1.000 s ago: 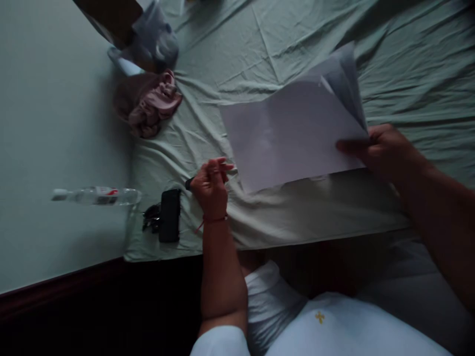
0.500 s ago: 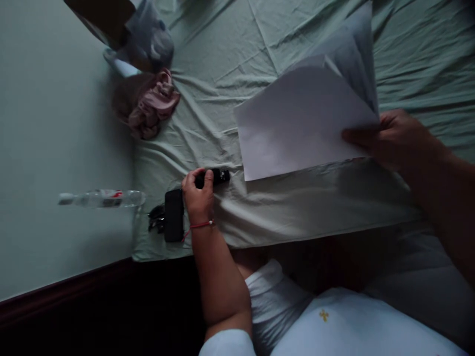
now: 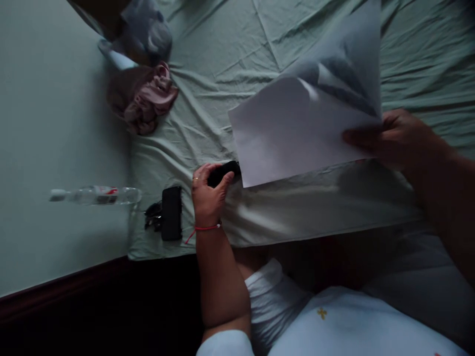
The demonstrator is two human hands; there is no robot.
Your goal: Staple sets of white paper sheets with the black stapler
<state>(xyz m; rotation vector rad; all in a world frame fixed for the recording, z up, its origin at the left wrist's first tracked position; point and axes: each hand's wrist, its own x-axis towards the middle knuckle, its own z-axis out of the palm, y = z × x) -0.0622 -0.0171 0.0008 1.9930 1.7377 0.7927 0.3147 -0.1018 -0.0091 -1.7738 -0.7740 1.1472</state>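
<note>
My left hand (image 3: 210, 190) is closed round a small black cylindrical object (image 3: 223, 173), perhaps a flashlight, low over the green sheet. Its far end meets the corner of the paper in view, so that end is partly hidden. My right hand (image 3: 395, 138) grips a stack of white paper sheets (image 3: 285, 128) by the right edge, thumb on top. The upper sheets curl back and stand up, showing darker printed areas. To the left of my left hand lies a black phone-like case (image 3: 171, 213), with a bunch of keys (image 3: 153, 216) beside it.
A clear plastic bottle (image 3: 94, 195) lies at the left, by the pale wall (image 3: 48, 123). Crumpled pink cloth (image 3: 152, 99) and a plastic bag (image 3: 150, 34) are at the upper left. The wrinkled green sheet (image 3: 222, 59) covers the surface, its front edge near my lap.
My left hand has moved right with the black object, away from the black case and up to the paper. The paper's upper sheets have curled further open in my right hand.
</note>
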